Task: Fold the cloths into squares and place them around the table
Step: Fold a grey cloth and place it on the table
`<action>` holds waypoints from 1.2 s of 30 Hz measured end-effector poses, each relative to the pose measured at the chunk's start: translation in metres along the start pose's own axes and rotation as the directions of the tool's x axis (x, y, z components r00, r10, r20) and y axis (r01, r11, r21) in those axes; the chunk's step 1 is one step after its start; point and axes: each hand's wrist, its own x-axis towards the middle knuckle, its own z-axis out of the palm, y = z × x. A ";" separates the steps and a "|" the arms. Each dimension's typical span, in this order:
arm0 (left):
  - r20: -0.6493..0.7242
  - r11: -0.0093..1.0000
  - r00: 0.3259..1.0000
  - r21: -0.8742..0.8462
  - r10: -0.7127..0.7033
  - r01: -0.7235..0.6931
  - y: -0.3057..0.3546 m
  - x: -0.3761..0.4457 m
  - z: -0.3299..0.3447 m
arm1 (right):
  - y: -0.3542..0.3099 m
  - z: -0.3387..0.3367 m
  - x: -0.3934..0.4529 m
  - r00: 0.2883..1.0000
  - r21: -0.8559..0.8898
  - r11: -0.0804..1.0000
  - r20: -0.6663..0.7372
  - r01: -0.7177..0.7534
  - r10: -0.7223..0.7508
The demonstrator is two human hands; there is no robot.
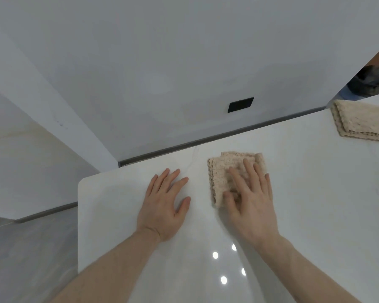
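While the right hand (249, 197) lies flat with straight fingers on the small beige knitted cloth folded into a square (232, 171), the left hand (164, 204) rests flat on the shiny white table (123, 215) just beside it, holding nothing. Another folded beige cloth (359, 121) sits far to the right.

Both hands palm-down, fingers straight and spread: left hand (164, 201), right hand (249, 199), forearms bare.

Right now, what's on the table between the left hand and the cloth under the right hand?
Nothing: in the head view, only bare white table separates the left hand from the cloth.
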 end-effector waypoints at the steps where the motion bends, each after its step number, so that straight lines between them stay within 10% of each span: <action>1: 0.001 1.000 1.000 0.001 0.000 0.000 0.000 0.000 0.000 | -0.004 0.008 -0.003 0.999 0.010 0.999 0.021 -0.037 0.037; 7: 0.004 1.000 1.000 0.007 -0.002 0.002 0.001 0.000 -0.001 | -0.003 0.038 0.008 0.988 -0.079 0.987 0.064 -0.139 0.144; 14: 0.025 1.000 1.000 0.012 -0.009 0.009 0.001 0.002 -0.002 | 0.026 0.014 0.023 0.953 -0.110 0.975 0.258 0.192 -0.159; 23: 0.046 0.999 0.999 -0.019 0.027 -0.026 0.001 0.000 -0.005 | 0.035 0.013 -0.009 0.999 0.047 0.998 -0.001 -0.047 0.047; 29: 0.151 0.891 0.879 -0.032 0.452 -0.453 0.018 0.010 -0.002 | 0.039 0.016 -0.009 0.999 0.000 1.000 0.037 -0.025 0.025; 36: 0.208 0.966 0.945 0.002 0.254 -0.260 0.054 0.026 0.015 | 0.036 0.013 -0.010 0.997 0.097 0.994 -0.061 -0.042 0.048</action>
